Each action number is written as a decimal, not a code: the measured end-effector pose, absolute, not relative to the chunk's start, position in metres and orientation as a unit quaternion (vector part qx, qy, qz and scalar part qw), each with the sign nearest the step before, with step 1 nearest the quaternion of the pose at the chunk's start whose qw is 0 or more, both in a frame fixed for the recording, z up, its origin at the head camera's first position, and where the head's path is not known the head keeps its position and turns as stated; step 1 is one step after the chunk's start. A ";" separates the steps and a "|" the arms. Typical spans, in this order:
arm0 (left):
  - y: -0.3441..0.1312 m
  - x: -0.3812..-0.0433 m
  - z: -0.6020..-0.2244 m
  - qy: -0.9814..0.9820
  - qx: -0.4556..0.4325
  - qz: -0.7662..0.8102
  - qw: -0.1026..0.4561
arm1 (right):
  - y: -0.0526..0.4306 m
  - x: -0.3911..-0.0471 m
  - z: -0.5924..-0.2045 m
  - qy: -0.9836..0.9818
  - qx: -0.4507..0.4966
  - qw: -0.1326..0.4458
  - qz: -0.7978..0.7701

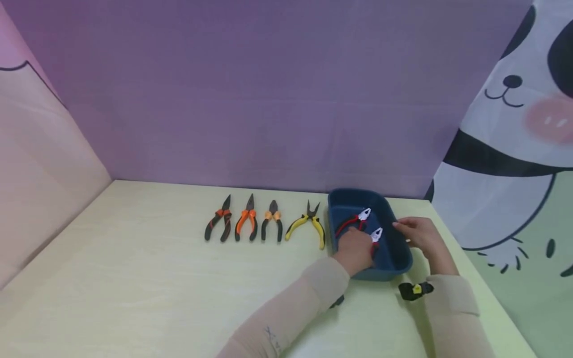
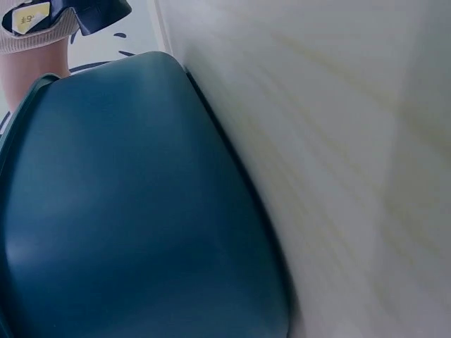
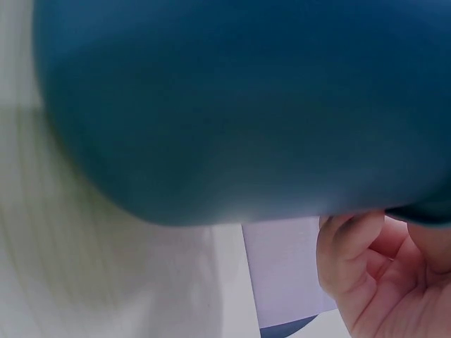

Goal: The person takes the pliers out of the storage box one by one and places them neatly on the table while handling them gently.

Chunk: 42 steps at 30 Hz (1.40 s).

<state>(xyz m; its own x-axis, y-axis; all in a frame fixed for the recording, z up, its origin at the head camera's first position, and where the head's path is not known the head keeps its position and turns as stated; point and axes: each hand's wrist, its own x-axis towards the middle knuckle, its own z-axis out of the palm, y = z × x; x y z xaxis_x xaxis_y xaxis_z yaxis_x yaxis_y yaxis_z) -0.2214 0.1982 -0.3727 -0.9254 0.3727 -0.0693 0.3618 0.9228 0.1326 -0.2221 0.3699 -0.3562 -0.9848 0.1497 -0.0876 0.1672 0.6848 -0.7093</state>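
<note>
Inside a dark blue plastic bin (image 1: 395, 246) lie red-handled pliers (image 1: 347, 223) with bright metal jaws. My left hand (image 1: 355, 248) reaches over the near left wall, fingers curled down on a second pair of red-handled pliers (image 1: 377, 234). Their head sticks out to the right of the hand; the handles are mostly hidden under it. At the bin's right side my right hand (image 1: 421, 236) pinches the rim, thumb on top. The right wrist view shows this hand's curled fingers (image 3: 352, 246) against the outer wall. In the left wrist view the bin's wall (image 2: 134, 197) blocks the left hand.
Left of the bin stand several pliers in a row, jaws pointing away: black-and-orange pliers (image 1: 219, 222), orange-and-black pliers (image 1: 246, 222), pliers with light orange and black grips (image 1: 272, 223), and spread yellow-handled pliers (image 1: 308, 224). A purple cloth wall (image 1: 250, 99) rises behind the table.
</note>
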 end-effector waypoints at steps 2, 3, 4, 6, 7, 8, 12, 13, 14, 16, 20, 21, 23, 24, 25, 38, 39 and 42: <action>0.198 -0.221 -0.372 0.979 0.190 0.063 0.048 | 0.371 -0.222 -0.357 0.917 0.085 0.008 -0.390; 0.198 -0.221 -0.372 0.978 0.193 0.063 0.047 | 0.371 -0.222 -0.357 0.917 0.083 0.006 -0.391; 0.198 -0.220 -0.372 0.977 0.197 0.063 0.046 | 0.371 -0.221 -0.357 0.916 0.083 0.005 -0.393; 0.197 -0.220 -0.370 0.975 0.206 0.067 0.047 | 0.371 -0.221 -0.357 0.915 0.082 0.004 -0.396; 0.196 -0.219 -0.369 0.974 0.210 0.071 0.050 | 0.371 -0.221 -0.357 0.915 0.082 0.005 -0.395; 0.196 -0.219 -0.369 0.972 0.215 0.078 0.054 | 0.371 -0.221 -0.357 0.915 0.084 0.007 -0.394; 0.194 -0.217 -0.364 0.967 0.224 0.099 0.068 | 0.370 -0.221 -0.356 0.917 0.090 0.010 -0.388; 0.194 -0.217 -0.363 0.967 0.224 0.101 0.067 | 0.370 -0.221 -0.356 0.918 0.090 0.011 -0.386; 0.193 -0.216 -0.361 0.967 0.223 0.101 0.065 | 0.369 -0.221 -0.356 0.918 0.091 0.010 -0.386; 0.193 -0.217 -0.359 0.968 0.222 0.098 0.066 | 0.369 -0.221 -0.357 0.918 0.087 0.008 -0.387; 0.191 -0.219 -0.356 0.965 0.225 0.106 0.082 | 0.369 -0.221 -0.358 0.918 0.082 0.004 -0.387; 0.190 -0.220 -0.355 0.964 0.226 0.110 0.087 | 0.369 -0.221 -0.358 0.919 0.082 0.004 -0.387; 0.188 -0.222 -0.354 0.961 0.231 0.121 0.096 | 0.369 -0.221 -0.357 0.920 0.084 0.005 -0.384; 0.187 -0.223 -0.353 0.959 0.233 0.125 0.098 | 0.369 -0.220 -0.357 0.920 0.085 0.006 -0.384; 0.185 -0.224 -0.353 0.958 0.235 0.129 0.100 | 0.369 -0.220 -0.357 0.920 0.086 0.007 -0.383; 0.179 -0.229 -0.351 0.953 0.244 0.136 0.115 | 0.370 -0.223 -0.358 0.922 0.091 0.009 -0.376; 0.180 -0.229 -0.351 0.953 0.244 0.136 0.114 | 0.370 -0.223 -0.358 0.922 0.092 0.010 -0.376; 0.181 -0.231 -0.352 0.955 0.239 0.132 0.112 | 0.370 -0.223 -0.358 0.922 0.091 0.009 -0.377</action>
<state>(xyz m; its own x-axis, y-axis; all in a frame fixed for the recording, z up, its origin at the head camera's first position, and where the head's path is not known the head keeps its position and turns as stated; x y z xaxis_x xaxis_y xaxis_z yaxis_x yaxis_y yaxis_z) -0.2305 0.1806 -0.3518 -0.8609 0.4858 -0.1509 0.4265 0.8510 0.3065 -0.2225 0.3697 -0.3584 -0.9832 0.1612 -0.0851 0.1747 0.6996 -0.6928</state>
